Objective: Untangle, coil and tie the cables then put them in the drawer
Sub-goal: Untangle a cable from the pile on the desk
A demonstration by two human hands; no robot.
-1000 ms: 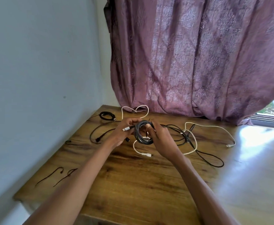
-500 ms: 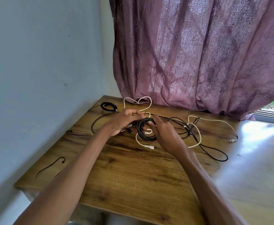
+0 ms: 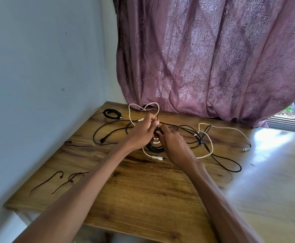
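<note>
Over the middle of the wooden table (image 3: 143, 193), both hands hold a coiled black cable (image 3: 154, 148). My right hand (image 3: 173, 146) grips the coil's right side. My left hand (image 3: 143, 131) pinches a thin dark tie end just above the coil. A white cable (image 3: 207, 149) and loose black cables (image 3: 225, 163) lie tangled behind and to the right of the coil. Another small black coil (image 3: 111, 114) rests at the far left corner. No drawer is in view.
Thin dark ties (image 3: 45, 183) lie near the table's left front edge, another (image 3: 73, 144) further back. A blue wall (image 3: 38, 85) borders the left side. A mauve curtain (image 3: 213, 58) hangs behind the table. Shiny floor (image 3: 274, 172) lies to the right.
The coil and both hands have dropped lower toward the tabletop. My left hand has shifted up over the coil and now pinches a thin tie end.
</note>
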